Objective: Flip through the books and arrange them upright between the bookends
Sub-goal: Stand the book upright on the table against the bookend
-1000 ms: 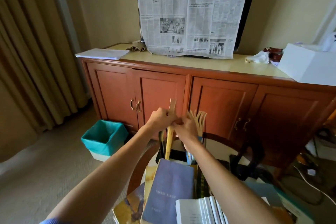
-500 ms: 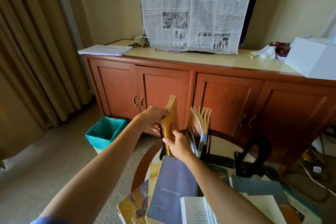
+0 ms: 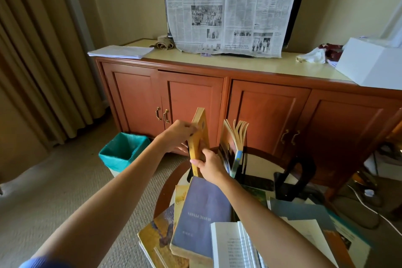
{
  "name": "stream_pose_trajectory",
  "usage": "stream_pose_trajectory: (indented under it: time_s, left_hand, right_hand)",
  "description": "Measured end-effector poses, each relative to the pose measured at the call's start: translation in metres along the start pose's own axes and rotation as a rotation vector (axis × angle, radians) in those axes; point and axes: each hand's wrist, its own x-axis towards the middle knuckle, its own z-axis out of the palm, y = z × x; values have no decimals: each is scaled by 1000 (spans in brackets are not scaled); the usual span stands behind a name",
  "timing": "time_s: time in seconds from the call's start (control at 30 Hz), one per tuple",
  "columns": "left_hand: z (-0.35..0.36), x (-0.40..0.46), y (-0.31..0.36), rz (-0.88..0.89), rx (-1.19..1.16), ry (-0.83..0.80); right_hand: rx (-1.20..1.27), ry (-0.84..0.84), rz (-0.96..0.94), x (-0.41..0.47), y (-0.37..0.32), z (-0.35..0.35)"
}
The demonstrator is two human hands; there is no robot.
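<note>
A yellow paperback stands nearly upright at the far edge of the round table, leaning a little, held between both hands. The left hand grips its upper part, fingers curled over the top cover; the right hand grasps it lower down, thumb on the spine. Any print on its spine is too small to read.

Just right of the right hand a second book stands with its yellowed pages fanned open, a pale blue spine showing. Further right stands a black bookend with a curved, arched shape.

Beneath the right forearm lies a matte purple-grey book, its title upside down and not clearly legible. Left of it, under the pile, is a book with a painted ochre cover; right of it an open white book with small printed lines.

Beyond the hands stands a reddish wooden cabinet with brass handles. A newspaper hangs above it, headline reading "Sabah sasar lebih empat juta pelancong". A teal bin sits on the carpet left of the left hand.
</note>
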Motion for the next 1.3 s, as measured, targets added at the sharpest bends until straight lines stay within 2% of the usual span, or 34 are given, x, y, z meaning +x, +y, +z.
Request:
stream_pose_trajectory:
  time_s: [0.1, 0.17, 0.23, 0.3, 0.4, 0.43, 0.47, 0.53, 0.6, 0.63, 0.7, 0.77, 0.93, 1.03, 1.17, 1.3]
  left_hand:
    - [4, 1, 1, 34, 62, 76]
    - [10, 0, 4, 122, 73, 245]
    - [16, -6, 10, 262, -24, 418]
    - [26, -19, 20, 416, -93, 535]
    - [54, -41, 27, 585, -54, 570]
    - [66, -45, 25, 584, -28, 537]
    - [78, -44, 21, 536, 5, 453]
    - [103, -38, 10, 340, 150, 171]
    - [126, -30, -6, 219, 261, -51]
    - [136, -28, -11, 216, 255, -80]
    - [147, -26, -19, 249, 191, -14]
    - [148, -22, -22, 278, 166, 93]
    - [131, -19, -33, 317, 204, 178]
    - [117, -19, -43, 283, 167, 222]
    - [102, -26, -53, 257, 334, 388]
    - [85, -31, -61, 161, 471, 464]
  right_hand:
    - [-67, -23, -31, -10, -13, -17]
    - [-62, -38, -106, -16, -23, -39]
    - [6, 5, -145, -20, -30, -66]
    - [113, 176, -125, -20, -31, -93]
    - [77, 501, 8, -16, -24, -125]
    - [33, 519, 80, -13, -19, -129]
    - [-30, 459, 148, -13, -17, -131]
    - [-157, 302, 247, -12, -13, -126]
    - [-219, 295, 294, -11, -13, -116]
    - [-269, 330, 286, -10, -15, -114]
    - [-394, 344, 246, -5, -21, -111]
    - [-397, 302, 224, 3, -25, -108]
    - [-92, 158, 221, 29, -28, -102]
    - [69, 82, 214, 31, -32, -89]
    - [194, 68, 211, 27, -42, -68]
    - [322, 85, 190, 30, -46, -53]
